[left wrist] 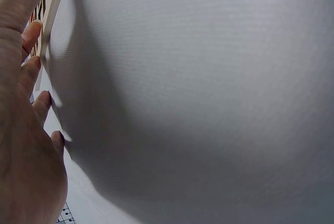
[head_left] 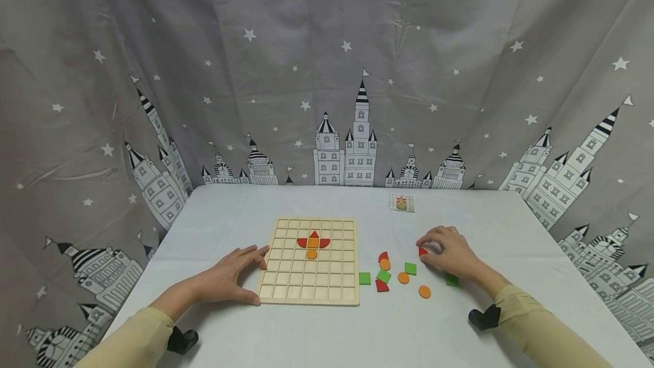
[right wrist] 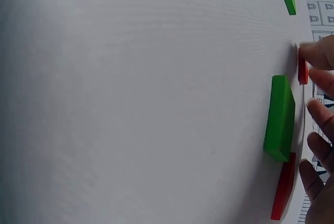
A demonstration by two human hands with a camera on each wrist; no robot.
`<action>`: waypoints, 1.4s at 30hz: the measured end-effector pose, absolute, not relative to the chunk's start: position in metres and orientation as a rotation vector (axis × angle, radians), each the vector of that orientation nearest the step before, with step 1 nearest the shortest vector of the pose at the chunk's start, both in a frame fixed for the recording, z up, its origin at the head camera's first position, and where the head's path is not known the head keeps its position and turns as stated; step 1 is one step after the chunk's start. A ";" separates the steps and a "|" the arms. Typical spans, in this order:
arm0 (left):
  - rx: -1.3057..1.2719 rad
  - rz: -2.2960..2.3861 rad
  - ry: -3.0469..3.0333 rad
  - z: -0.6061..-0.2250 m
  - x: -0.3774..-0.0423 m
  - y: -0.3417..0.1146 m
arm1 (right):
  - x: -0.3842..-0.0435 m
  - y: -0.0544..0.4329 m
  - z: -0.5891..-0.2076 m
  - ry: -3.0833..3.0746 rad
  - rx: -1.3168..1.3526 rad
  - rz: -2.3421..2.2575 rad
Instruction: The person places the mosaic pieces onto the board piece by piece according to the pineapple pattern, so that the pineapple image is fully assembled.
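The left hand (head_left: 232, 277) rests against the left edge of a pale wooden grid board (head_left: 334, 294), its thumb at the near corner and its fingers further up. On the board sit a red triangle (head_left: 314, 234), two red quarter-circle pieces (head_left: 302, 242), an orange square (head_left: 313, 243) and an orange disc (head_left: 311, 254). To the right of the board, the right hand (head_left: 452, 253) pinches a small red piece (right wrist: 302, 67) between thumb and finger, low over the white table; its exact shape is partly hidden. A green square (head_left: 452, 280) lies under that wrist.
Loose pieces lie between board and right hand: green squares (head_left: 410, 268), orange discs (head_left: 424, 292) and red quarter-circles (head_left: 382, 286), some overlapping. Another red piece (right wrist: 284, 187) lies beside the right hand's green square. A small pattern card (head_left: 402, 203) lies at the table's back, before a grey castle-print curtain (head_left: 276, 95).
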State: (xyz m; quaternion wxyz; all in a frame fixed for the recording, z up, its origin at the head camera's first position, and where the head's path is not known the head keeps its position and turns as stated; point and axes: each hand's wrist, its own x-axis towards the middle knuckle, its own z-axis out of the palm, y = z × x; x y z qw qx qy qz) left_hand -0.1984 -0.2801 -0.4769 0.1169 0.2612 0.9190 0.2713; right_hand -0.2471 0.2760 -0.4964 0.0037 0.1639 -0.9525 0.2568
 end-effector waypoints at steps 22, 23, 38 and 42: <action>0.728 0.768 2.686 -0.474 -0.199 -0.278 | -0.250 0.255 -0.494 -2.919 0.464 0.635; 0.724 0.765 2.686 -0.474 -0.199 -0.278 | -0.252 0.250 -0.492 -2.911 0.480 0.634; 0.604 0.745 2.678 -0.476 -0.199 -0.279 | -0.260 0.106 -0.475 -2.771 0.902 0.753; 0.662 0.761 2.675 -0.477 -0.199 -0.280 | -0.262 0.082 -0.482 -2.737 0.979 0.676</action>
